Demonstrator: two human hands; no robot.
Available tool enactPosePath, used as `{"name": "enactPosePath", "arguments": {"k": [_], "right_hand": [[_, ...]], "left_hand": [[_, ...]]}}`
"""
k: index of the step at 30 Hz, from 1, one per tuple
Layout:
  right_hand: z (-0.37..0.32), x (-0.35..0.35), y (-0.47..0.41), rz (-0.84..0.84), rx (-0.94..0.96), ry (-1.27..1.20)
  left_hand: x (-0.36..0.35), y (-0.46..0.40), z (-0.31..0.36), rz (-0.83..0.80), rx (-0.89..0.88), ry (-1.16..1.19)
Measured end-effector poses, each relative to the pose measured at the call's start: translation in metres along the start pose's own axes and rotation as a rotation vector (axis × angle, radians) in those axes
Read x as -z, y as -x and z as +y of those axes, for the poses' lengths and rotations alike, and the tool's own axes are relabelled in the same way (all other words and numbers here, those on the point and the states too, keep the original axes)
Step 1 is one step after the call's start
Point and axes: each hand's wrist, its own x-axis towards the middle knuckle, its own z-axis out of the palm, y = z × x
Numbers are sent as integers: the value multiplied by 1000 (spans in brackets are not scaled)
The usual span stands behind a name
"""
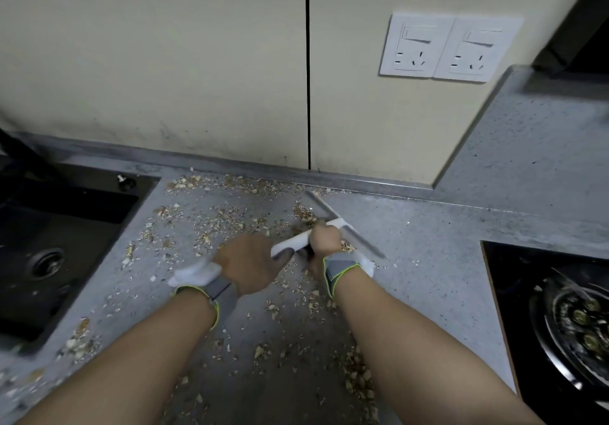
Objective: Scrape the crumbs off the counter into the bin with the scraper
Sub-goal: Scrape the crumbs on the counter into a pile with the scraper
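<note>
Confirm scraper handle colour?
White, on the scraper; its blade is grey. Shows best in the head view, the only one.
</note>
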Motion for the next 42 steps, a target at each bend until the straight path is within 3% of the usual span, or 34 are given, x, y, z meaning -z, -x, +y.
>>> {"name": "enactPosePath", "arguments": {"k": [2, 6, 12, 16, 21, 28, 33, 42], "right_hand": [[7, 20, -9, -29, 40, -116], [35, 76, -35, 87, -1, -285], [74, 131, -55, 145, -87, -264], [83, 120, -43, 173, -107, -236], [78, 64, 5, 196, -94, -217], [71, -5, 62, -7, -136, -197], [58, 6, 51, -51, -76, -267], [18, 58, -15, 73, -112, -367]], "left_hand": [[0, -4, 19, -3, -26, 63], [-14, -9, 75, -10, -160, 110], [-38, -9, 127, -132, -227, 170], [-53, 5, 121, -139, -207, 221], [-54, 34, 66, -121, -101, 184], [-31, 71, -13, -113, -18, 80], [-14, 56, -5, -82, -45, 7], [6, -17, 50, -101, -103, 15]]}}
